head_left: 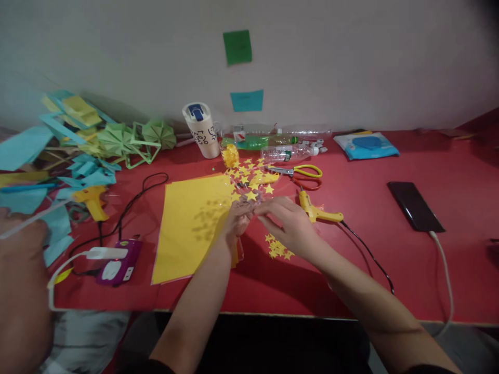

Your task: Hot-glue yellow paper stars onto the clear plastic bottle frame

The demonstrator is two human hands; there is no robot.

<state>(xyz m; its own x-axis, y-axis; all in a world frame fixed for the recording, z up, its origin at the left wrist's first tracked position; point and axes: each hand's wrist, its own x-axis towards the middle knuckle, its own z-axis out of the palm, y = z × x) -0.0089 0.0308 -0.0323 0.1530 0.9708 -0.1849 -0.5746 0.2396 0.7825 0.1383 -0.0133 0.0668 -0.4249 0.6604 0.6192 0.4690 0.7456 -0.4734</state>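
Note:
My left hand (pixel 237 222) is closed round the lower end of a bunch of yellow paper stars (pixel 251 179) on clear plastic. The stars fan out above the fingers, and the bunch casts a dotted shadow on the yellow paper sheets (pixel 183 223). Reaching in from the right, my right hand (pixel 287 221) has its fingers stretched out and its thumb apart. Its fingertips are at the base of the bunch, by my left hand; no held thing shows there. Loose yellow stars (pixel 277 248) lie under my right hand. Beside it rests a yellow glue gun (pixel 317 210).
Scissors (pixel 307 172) lie behind the glue gun. Clear bottles (pixel 288 152), a white tumbler (pixel 202 130) and wipes (pixel 366 145) line the wall. A phone (pixel 415 206) is at right. At left are folded paper, a purple power box (pixel 119 262) and another person's arm (pixel 23 280).

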